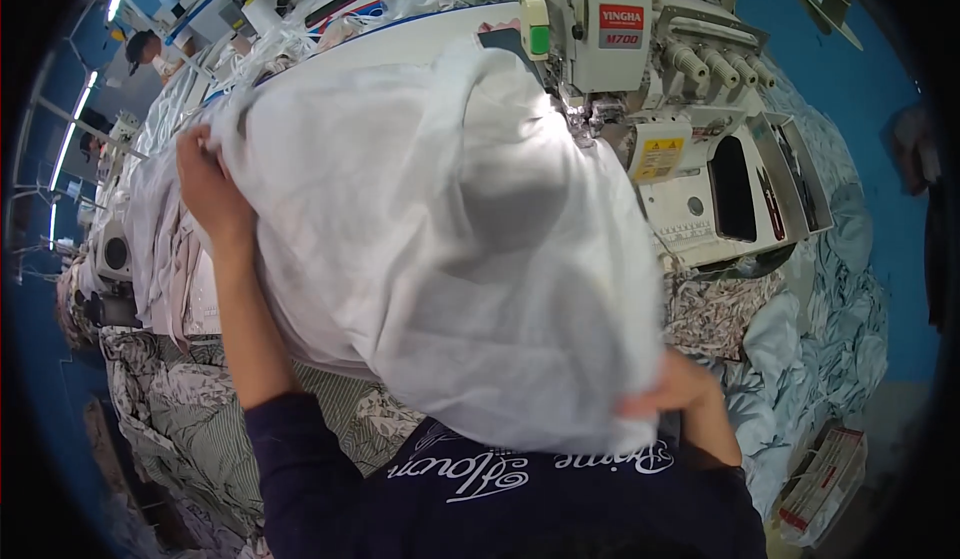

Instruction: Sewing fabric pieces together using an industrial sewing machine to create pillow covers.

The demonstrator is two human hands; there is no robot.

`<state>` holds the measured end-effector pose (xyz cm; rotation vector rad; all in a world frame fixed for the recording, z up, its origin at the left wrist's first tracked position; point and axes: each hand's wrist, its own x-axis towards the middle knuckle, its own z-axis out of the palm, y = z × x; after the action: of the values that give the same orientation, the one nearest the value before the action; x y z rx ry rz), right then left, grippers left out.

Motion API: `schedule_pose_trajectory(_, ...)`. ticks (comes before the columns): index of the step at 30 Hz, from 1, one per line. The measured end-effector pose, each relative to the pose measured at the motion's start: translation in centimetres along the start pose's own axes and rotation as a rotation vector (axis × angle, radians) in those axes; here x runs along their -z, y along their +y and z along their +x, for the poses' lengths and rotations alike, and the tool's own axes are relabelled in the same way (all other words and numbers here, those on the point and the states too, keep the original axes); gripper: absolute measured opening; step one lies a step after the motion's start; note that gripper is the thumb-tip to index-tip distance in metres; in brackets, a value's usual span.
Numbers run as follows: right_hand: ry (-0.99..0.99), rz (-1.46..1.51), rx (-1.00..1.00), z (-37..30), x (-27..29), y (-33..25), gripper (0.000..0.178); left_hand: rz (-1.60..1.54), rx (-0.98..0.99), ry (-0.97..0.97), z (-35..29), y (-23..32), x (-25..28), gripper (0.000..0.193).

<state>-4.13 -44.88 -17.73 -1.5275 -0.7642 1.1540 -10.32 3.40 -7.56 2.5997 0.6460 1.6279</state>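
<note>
A large piece of white fabric [330,189] spreads over the machine table and hangs down towards my lap. Its far right part runs to the needle area of an overlock sewing machine [615,69], under a bright lamp. At the fabric's far left edge my left hand [215,194] is closed, its fingertips partly hidden in the folds. My right hand [675,387], slightly blurred, grips the near right edge close to my body. Between the hands the cloth lies loose and wrinkled, and its near right part is smeared by motion.
Right of the needle, a black phone [733,189] and red-handled tweezers [771,204] lie by a tray [818,221]. Patterned cloth [715,314] is heaped below the machine. Another person [150,51] is at the far left. A box [823,487] stands at the lower right.
</note>
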Motion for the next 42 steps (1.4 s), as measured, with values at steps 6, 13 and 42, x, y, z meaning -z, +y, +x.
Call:
schedule_pose_trajectory(6,0.623,-0.700,0.203,3.1,-1.9,2.6,0.025,0.058,-0.092,-0.298,-1.1,-4.5,-8.4,0.024)
schedule_pose_trajectory(13,0.760,0.176,0.247,9.0,2.4,-7.9,0.015,-0.220,-0.039,-0.488,-4.8,-3.3,-8.8,0.042)
schedule_pose_trajectory(42,0.954,-0.014,0.316,7.9,0.2,-5.8,0.021,-0.561,0.407,-0.217,-9.2,2.0,0.7,0.010)
